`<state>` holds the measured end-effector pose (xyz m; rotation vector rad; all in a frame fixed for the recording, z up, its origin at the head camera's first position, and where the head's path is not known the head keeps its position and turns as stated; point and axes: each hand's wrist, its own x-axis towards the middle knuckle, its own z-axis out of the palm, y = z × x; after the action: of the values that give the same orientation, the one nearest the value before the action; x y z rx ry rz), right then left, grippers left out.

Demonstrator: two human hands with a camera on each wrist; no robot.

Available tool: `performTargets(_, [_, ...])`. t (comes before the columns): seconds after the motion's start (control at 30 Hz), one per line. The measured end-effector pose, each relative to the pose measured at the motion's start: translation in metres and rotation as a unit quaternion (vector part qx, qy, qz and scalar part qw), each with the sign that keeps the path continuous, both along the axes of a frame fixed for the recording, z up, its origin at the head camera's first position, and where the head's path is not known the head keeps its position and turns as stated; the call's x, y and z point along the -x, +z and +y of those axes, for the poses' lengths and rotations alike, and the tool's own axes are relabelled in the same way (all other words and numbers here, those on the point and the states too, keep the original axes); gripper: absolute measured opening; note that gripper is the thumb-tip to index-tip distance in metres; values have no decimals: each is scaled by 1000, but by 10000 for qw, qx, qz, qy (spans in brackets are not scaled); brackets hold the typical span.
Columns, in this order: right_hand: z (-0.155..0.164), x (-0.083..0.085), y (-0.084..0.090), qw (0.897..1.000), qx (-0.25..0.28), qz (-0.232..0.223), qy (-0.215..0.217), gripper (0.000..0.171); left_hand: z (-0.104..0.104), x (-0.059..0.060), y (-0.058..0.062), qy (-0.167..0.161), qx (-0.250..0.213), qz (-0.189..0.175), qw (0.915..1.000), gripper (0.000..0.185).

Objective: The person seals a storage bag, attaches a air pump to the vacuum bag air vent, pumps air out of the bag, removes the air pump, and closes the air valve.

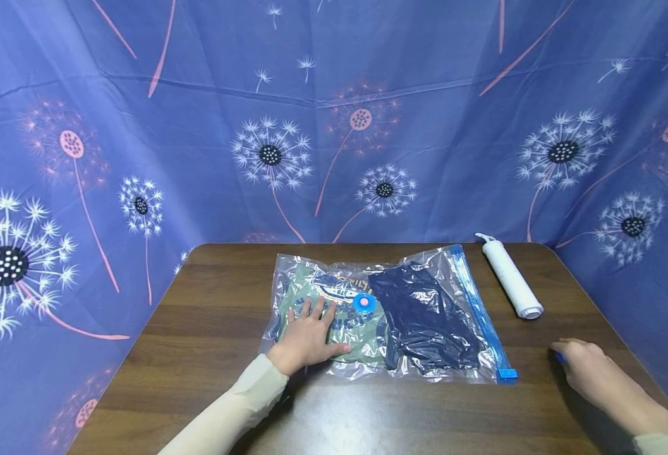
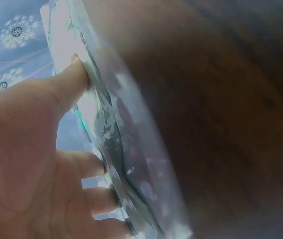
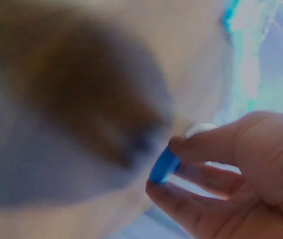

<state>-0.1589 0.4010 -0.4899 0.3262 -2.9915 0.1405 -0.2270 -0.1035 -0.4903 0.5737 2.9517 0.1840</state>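
A clear vacuum storage bag [image 1: 393, 373] lies on the table with a green printed garment [image 1: 362, 351] and a dark navy garment [image 1: 427, 316] inside. My left hand [image 1: 305, 341] rests on the bag over the green garment, fingers spread. Right of those fingers sits the bag's round blue valve [image 1: 364, 303], pinkish at its centre. In the left wrist view, the thumb and fingers touch the bag's plastic. Off to the right, just above the table, my right hand [image 1: 592, 373] pinches a small blue cap [image 3: 165, 164] between thumb and fingertips.
A white hand pump [image 1: 512, 281] lies at the back right of the wooden table [image 1: 197, 328]. Along the bag's right edge runs a blue zip strip [image 1: 476, 303] with a blue slider [image 1: 507, 374] at its near end. A patterned blue cloth [image 1: 322, 114] hangs behind.
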Motion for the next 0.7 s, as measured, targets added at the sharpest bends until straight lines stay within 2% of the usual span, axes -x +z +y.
performTargets(0.23, [-37, 12, 42, 9957, 339, 270, 822, 27, 1, 0, 0, 28, -15, 48, 10000, 105])
performTargets(0.43, [-87, 36, 76, 9800, 398, 632, 1843, 25, 2, 2, 0, 29, 79, -9, 10000, 105])
performTargets(0.57, [-126, 56, 96, 9711, 360, 476, 2313, 26, 3, 3, 1, 46, 156, -52, 9999, 104])
performTargets(0.7, [-162, 74, 110, 9654, 323, -20, 2589, 28, 3, 4, 1, 58, 218, -143, 9996, 104])
